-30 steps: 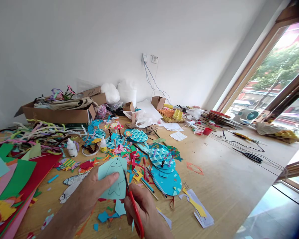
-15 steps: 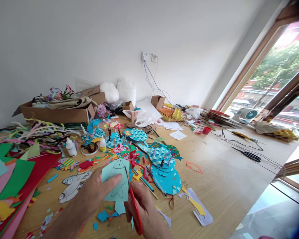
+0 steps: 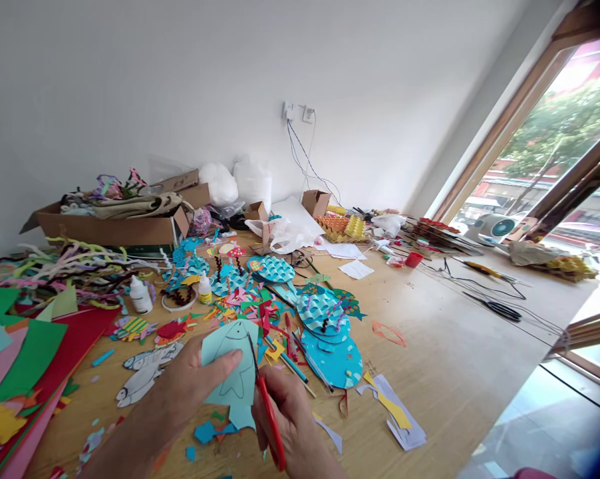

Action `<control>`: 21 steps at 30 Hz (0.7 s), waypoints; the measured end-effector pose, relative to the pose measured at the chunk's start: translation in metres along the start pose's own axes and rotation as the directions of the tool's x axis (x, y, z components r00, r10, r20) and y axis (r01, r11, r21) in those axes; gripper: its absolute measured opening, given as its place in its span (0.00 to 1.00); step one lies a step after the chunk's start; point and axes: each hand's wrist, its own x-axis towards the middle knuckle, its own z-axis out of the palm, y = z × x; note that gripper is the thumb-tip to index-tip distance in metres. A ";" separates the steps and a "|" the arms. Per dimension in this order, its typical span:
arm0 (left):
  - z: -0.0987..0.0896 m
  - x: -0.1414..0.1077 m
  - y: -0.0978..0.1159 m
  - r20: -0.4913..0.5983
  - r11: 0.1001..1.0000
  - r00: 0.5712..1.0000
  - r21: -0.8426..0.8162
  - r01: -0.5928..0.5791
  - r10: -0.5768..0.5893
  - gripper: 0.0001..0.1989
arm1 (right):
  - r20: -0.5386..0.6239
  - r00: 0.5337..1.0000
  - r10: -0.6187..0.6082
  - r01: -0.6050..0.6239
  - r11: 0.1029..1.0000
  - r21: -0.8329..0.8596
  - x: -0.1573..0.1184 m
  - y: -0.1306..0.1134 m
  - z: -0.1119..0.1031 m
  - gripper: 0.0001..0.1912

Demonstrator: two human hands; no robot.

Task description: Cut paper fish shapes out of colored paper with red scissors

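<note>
A light blue-green paper point(image 3: 237, 382) with a fish drawn on it is pinched in my left hand point(image 3: 193, 382), thumb on top of the drawing. My right hand point(image 3: 290, 419) is closed around red-handled scissors point(image 3: 271, 422). Their dark blades lie at the paper's right part, beside the fish outline, and look slightly apart. Below the hands, a piece of light blue paper point(image 3: 241, 417) and blue scraps point(image 3: 205, 432) lie on the wooden table point(image 3: 400, 359).
Glue bottles point(image 3: 141, 295), paper fish point(image 3: 140, 386) and coloured sheets point(image 3: 45, 346) lie on the left. Blue paper discs point(image 3: 332, 359) and pens are right of centre. A cardboard box point(image 3: 105, 229) stands at the back left, black scissors point(image 3: 499, 308) far right.
The scissors' blades show more over the paper's right part and look more spread than before. Both hands stay almost in place, and the view has shifted slightly.
</note>
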 end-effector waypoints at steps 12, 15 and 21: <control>-0.004 0.002 -0.002 0.029 0.998 0.998 0.017 0.056 -0.057 0.15 | -0.020 1.000 -0.006 0.005 0.997 -0.082 0.001 -0.011 -0.003 0.19; -0.004 0.000 0.003 0.071 0.998 0.996 0.035 0.053 -0.055 0.14 | -0.024 1.000 -0.015 0.012 0.993 -0.120 0.001 -0.015 -0.005 0.19; -0.001 -0.001 0.006 0.081 0.998 0.996 0.039 0.046 -0.049 0.11 | 0.000 1.000 0.002 -0.002 0.995 -0.100 -0.002 -0.021 -0.006 0.18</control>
